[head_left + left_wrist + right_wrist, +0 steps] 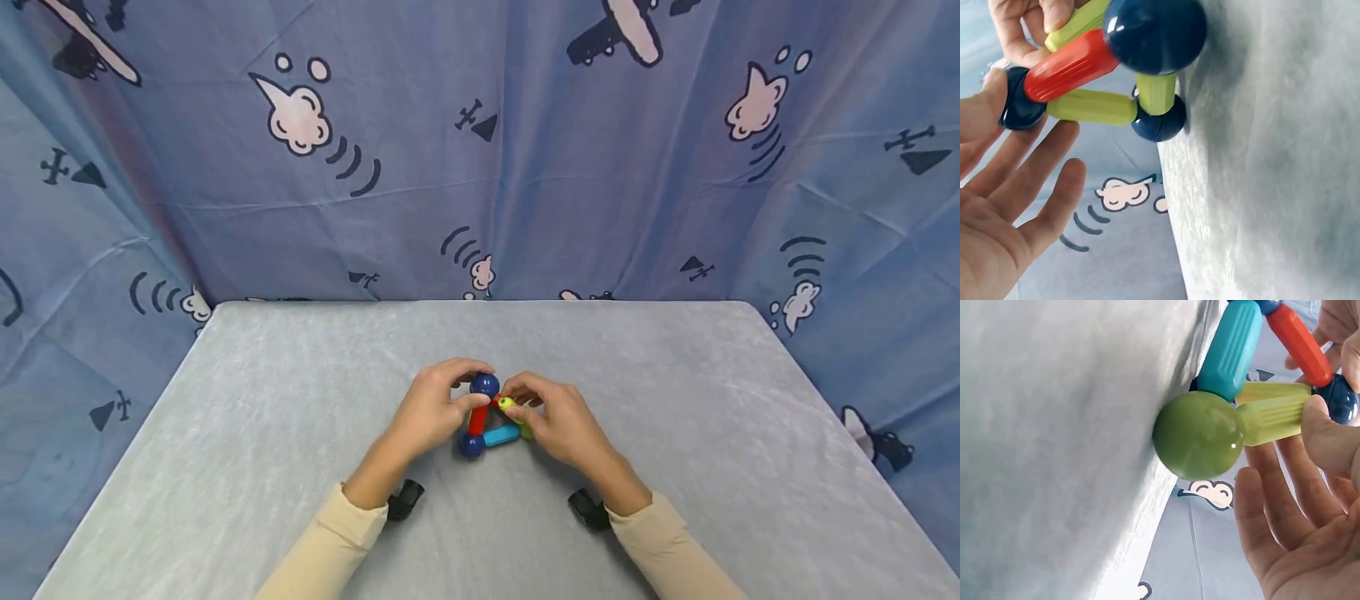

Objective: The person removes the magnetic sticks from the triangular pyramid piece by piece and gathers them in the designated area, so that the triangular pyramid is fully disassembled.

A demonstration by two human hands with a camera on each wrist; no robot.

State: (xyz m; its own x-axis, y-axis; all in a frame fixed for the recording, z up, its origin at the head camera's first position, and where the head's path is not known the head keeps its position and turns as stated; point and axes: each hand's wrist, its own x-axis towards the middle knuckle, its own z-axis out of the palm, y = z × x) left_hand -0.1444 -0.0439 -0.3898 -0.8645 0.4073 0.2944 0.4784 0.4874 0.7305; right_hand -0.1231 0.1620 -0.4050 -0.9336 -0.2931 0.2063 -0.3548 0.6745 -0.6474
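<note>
A small frame of toy building rods and balls stands on the table. My left hand (431, 408) pinches its top blue ball (485, 384) between thumb and fingers. From there a red rod (477, 419) slopes down to a lower blue ball (472, 446). A light-blue rod (502, 435) joins that ball to a green ball (1199, 435). Between thumb and fingers, my right hand (561, 419) holds a yellow-green rod (1275, 419) rising from the green ball towards the top. Another yellow-green rod (1092, 105) runs from the top to a rear blue ball (1159, 119).
The pale cloth-covered table (300, 400) extends around both hands. Behind it hangs a blue printed curtain (420, 167). A black wrist device (406, 500) sits under the left wrist, and another black device (588, 509) under the right.
</note>
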